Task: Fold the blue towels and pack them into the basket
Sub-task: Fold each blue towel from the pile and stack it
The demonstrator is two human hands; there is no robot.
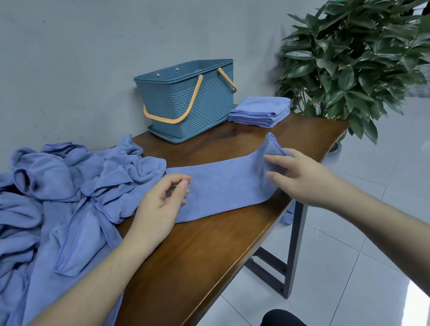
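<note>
Right hand [298, 173] grips a towel strip's [221, 185] lifted right end; left hand [160, 204] pinches its left end. Loose towels [43, 198] left, basket [190, 100] and folded stack [260, 110] far.

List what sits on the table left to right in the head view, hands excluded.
Pile of unfolded towels → towel being folded → basket → stack of folded towels, on the table.

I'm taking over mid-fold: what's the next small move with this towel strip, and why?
Probably carry the right hand leftward, laying the lifted end of the towel strip over toward the left hand, which holds the other end down. The strip lies flat on the table, already narrowed, so halving it matches the folded stack.
</note>
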